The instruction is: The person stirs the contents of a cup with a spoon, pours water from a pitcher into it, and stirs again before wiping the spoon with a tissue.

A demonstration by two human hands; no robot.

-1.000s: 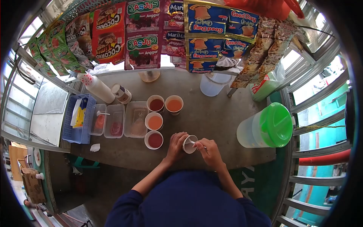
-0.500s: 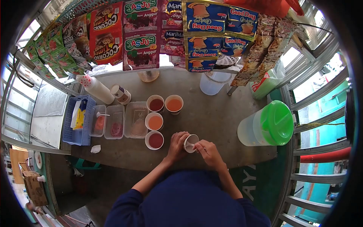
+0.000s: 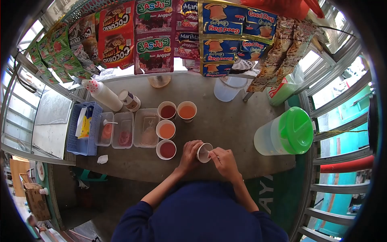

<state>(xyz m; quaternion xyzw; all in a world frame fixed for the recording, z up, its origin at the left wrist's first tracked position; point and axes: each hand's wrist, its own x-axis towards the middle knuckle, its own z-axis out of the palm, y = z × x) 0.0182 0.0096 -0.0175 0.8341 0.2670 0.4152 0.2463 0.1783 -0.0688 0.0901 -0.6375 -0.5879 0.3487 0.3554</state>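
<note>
Near the table's front edge my left hand (image 3: pixel 189 156) is closed around the left side of a white paper cup (image 3: pixel 200 151), which leans slightly. Inside the cup is something pale and pinkish. My right hand (image 3: pixel 225 164) pinches the handle of a white spoon (image 3: pixel 209 153) that dips into the cup; its bowl is hard to see. Left of my hands stand cups of drink: a dark red one (image 3: pixel 167 110), an orange one (image 3: pixel 187 111), another orange one (image 3: pixel 167 130) and a reddish one (image 3: pixel 166 149).
Clear plastic tubs (image 3: pixel 145 142) with powder sit left of the cups, beside a blue basket (image 3: pixel 71 137). Stacked cups (image 3: pixel 105 98) lie behind. A green-lidded water jug (image 3: pixel 264 139) stands at right, a clear pail (image 3: pixel 225 92) at the back. Drink sachets (image 3: pixel 155 36) hang overhead.
My hands stay in nearly the same place on the cup. The spoon has shifted slightly within the cup, and less of it shows. The whole view has moved a little.
</note>
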